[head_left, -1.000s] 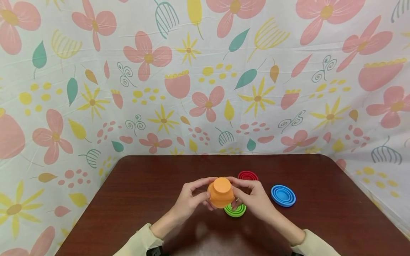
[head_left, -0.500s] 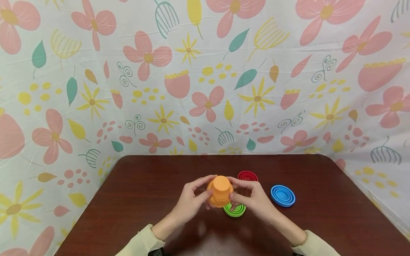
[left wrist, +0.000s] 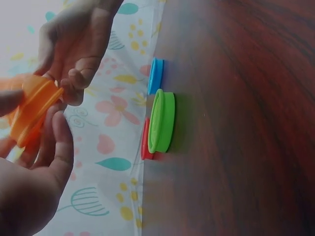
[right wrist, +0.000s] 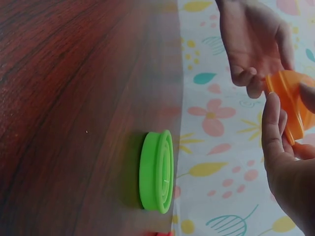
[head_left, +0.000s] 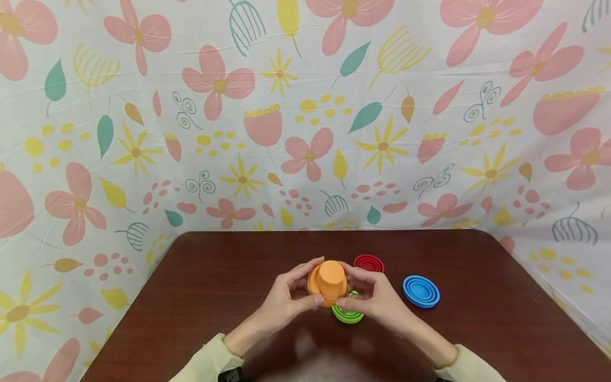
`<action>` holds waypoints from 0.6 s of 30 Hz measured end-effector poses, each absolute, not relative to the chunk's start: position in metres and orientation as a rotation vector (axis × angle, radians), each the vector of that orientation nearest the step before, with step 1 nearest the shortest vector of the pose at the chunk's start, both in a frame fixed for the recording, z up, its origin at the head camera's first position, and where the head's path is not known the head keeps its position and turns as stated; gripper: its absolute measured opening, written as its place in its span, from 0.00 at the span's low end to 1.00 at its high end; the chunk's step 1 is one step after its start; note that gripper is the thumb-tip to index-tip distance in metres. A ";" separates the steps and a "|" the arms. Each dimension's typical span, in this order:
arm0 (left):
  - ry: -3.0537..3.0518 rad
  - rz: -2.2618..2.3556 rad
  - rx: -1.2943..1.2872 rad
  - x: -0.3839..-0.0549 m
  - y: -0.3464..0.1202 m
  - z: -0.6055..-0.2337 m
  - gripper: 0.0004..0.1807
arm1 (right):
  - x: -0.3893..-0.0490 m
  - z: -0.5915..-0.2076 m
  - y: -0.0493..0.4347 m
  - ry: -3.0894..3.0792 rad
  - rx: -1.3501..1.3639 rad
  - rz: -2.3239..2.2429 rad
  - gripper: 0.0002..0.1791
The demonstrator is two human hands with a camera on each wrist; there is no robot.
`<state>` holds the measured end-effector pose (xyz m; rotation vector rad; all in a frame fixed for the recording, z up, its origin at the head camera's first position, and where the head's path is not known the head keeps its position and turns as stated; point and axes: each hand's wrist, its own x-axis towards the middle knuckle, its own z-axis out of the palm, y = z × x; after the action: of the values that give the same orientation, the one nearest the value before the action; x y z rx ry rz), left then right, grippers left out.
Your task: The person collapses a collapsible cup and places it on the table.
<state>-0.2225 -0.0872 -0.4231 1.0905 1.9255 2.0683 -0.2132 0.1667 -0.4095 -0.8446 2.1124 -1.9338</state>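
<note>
In the head view an orange collapsible cup [head_left: 331, 273] is held above the table, its small round base turned up toward me and its body stepped. My left hand [head_left: 281, 300] grips its left side, with the thumb at the near edge. On the other side my right hand [head_left: 382, 297] pinches it the same way. Both wrist views show fingers around its rim; in the left wrist view the cup [left wrist: 37, 105] is tilted. A green collapsed cup [head_left: 347, 317] lies on the table below, partly hidden by the right hand.
A red collapsed cup [head_left: 368, 262] lies behind the right hand, and a blue collapsed cup [head_left: 421, 292] sits to its right. They rest on a dark brown table [head_left: 229, 265]. A flower-patterned cloth [head_left: 305, 116] hangs behind it.
Both thumbs have shifted from the orange cup's sides to its near lower edge. The cup's narrow base stands out more from its rim than before. The other cups stay put.
</note>
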 end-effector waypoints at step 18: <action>1.634 2.094 1.062 -0.222 -0.086 -0.426 0.44 | -0.209 -0.414 0.159 2.155 -0.863 -1.953 0.38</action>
<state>-0.2222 -0.0863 -0.4265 1.0617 1.6339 2.0940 -0.2092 0.1592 -0.4141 -0.8627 2.1548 -1.9528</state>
